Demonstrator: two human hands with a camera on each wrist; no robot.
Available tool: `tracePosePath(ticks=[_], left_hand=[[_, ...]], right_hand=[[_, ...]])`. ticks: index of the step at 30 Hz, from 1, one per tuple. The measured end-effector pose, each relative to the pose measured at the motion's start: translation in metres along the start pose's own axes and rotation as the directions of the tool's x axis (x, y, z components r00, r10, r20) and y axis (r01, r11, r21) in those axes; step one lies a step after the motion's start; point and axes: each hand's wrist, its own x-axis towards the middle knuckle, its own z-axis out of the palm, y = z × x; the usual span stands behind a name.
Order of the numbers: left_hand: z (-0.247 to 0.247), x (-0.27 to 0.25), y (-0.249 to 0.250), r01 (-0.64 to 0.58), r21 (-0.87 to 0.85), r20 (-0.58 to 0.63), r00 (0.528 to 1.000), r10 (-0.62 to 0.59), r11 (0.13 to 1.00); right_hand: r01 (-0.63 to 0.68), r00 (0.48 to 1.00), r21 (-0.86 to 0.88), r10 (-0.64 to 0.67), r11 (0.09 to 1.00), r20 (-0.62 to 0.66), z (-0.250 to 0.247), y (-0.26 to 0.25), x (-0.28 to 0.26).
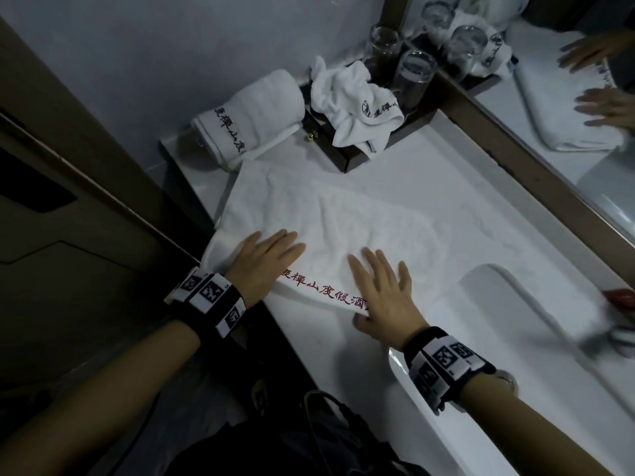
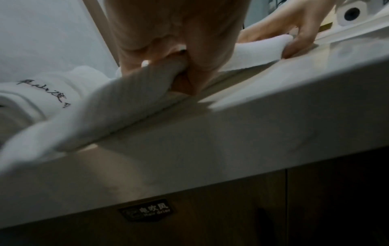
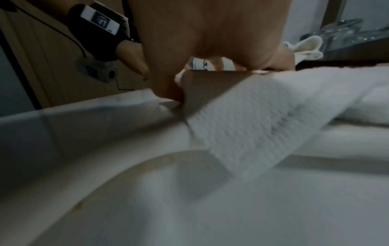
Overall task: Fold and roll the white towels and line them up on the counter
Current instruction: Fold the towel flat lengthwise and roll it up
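Observation:
A white towel (image 1: 343, 214) with red characters along its near edge lies spread on the white counter (image 1: 429, 159). My left hand (image 1: 268, 259) lies on its near left part, fingers straight on top. In the left wrist view the thumb (image 2: 189, 78) is tucked under the towel's edge (image 2: 126, 93), pinching it. My right hand (image 1: 381, 290) lies on the near right end, and its thumb likewise goes under the lifted edge (image 3: 252, 124). A rolled white towel (image 1: 247, 115) with dark characters lies at the counter's far left. A crumpled white towel (image 1: 350, 101) sits on a dark tray (image 1: 347, 159).
Upturned drinking glasses (image 1: 412, 77) stand on the tray by the mirror (image 1: 567, 97). A sink basin (image 1: 515, 321) opens just right of my right hand. The counter's front edge (image 2: 252, 126) runs below my wrists, with a wooden cabinet underneath.

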Motion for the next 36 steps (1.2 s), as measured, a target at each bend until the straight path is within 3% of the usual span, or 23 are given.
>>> tracePosePath(ticks=[2, 4, 7, 9, 11, 13, 14, 15, 16, 17, 19, 20, 21, 24, 28, 30, 34, 36], left_hand=[[-0.018, -0.008, -0.001, -0.004, -0.197, -0.1, 0.995, -0.016, 0.98], [-0.038, -0.012, -0.006, -0.043, -0.307, -0.23, 0.973, -0.03, 0.951], [-0.071, -0.006, -0.025, 0.109, -0.311, -0.159, 0.973, -0.165, 0.944], [-0.091, 0.012, -0.039, 0.2, -0.32, -0.072, 0.969, -0.234, 0.926], [-0.111, 0.029, -0.042, 0.192, -0.371, -0.178, 0.945, -0.273, 0.909], [-0.117, 0.045, -0.046, 0.102, -0.488, -0.346, 0.889, -0.299, 0.867], [-0.115, 0.052, -0.047, 0.085, -0.556, -0.349, 0.879, -0.325, 0.827], [-0.109, 0.059, -0.049, 0.101, -0.598, -0.289, 0.898, -0.332, 0.795], [-0.094, 0.062, -0.053, 0.133, -0.58, -0.199, 0.933, -0.299, 0.803], [-0.078, 0.058, -0.053, 0.146, -0.497, -0.093, 0.971, -0.221, 0.855], [-0.043, 0.035, -0.055, 0.09, -0.291, 0.042, 0.996, -0.081, 0.953], [-0.027, 0.022, -0.057, 0.011, -0.246, 0.034, 0.999, -0.002, 0.969], [-0.013, 0.014, -0.061, -0.023, -0.273, 0.014, 0.999, 0.028, 0.962], [0.003, 0.007, -0.067, 0.001, -0.343, 0.013, 1.0, 0.004, 0.939], [-0.003, 0.005, -0.065, -0.103, -0.209, -0.121, 0.99, 0.079, 0.973], [-0.002, 0.001, -0.071, -0.143, -0.155, -0.167, 0.979, 0.117, 0.977], [0.014, 0.002, -0.081, -0.086, -0.247, -0.052, 0.996, 0.076, 0.965], [0.02, 0.006, -0.083, -0.087, -0.177, -0.044, 0.996, 0.08, 0.98]], right_hand=[[-0.005, 1.0, -0.021, 0.005, 1.0, -0.003, -0.007, 0.0, 0.001], [-0.043, 0.998, 0.064, 0.046, 0.997, -0.033, -0.02, 0.008, 0.001], [-0.199, 0.968, 0.208, 0.225, 0.958, -0.108, -0.056, 0.027, 0.004], [-0.289, 0.919, 0.189, 0.327, 0.939, -0.222, -0.081, 0.038, 0.013], [-0.284, 0.835, 0.201, 0.345, 0.937, -0.428, -0.101, 0.05, 0.025], [-0.182, 0.731, 0.228, 0.287, 0.957, -0.619, -0.113, 0.056, 0.031], [-0.131, 0.69, 0.196, 0.231, 0.972, -0.686, -0.115, 0.058, 0.032], [-0.097, 0.673, 0.134, 0.164, 0.986, -0.721, -0.111, 0.06, 0.031], [-0.058, 0.698, 0.071, 0.092, 0.996, -0.711, -0.104, 0.063, 0.029], [-0.012, 0.775, 0.058, 0.046, 0.998, -0.631, -0.092, 0.067, 0.025], [0.013, 0.964, 0.192, 0.039, 0.981, -0.262, -0.068, 0.073, 0.013], [-0.01, 0.995, 0.272, 0.037, 0.962, -0.091, -0.057, 0.076, 0.006], [-0.017, 1.0, 0.318, 0.024, 0.948, -0.019, -0.048, 0.079, 0.0], [0.009, 0.997, 0.347, 0.016, 0.938, -0.07, -0.031, 0.081, -0.009], [0.03, 0.984, 0.357, 0.035, 0.934, -0.173, -0.023, 0.082, -0.019], [0.079, 0.982, 0.293, -0.024, 0.953, -0.186, -0.02, 0.081, -0.023], [0.119, 0.99, 0.218, -0.099, 0.969, -0.099, -0.008, 0.08, -0.027], [0.106, 0.99, 0.162, -0.089, 0.981, -0.112, -0.006, 0.076, -0.027]])
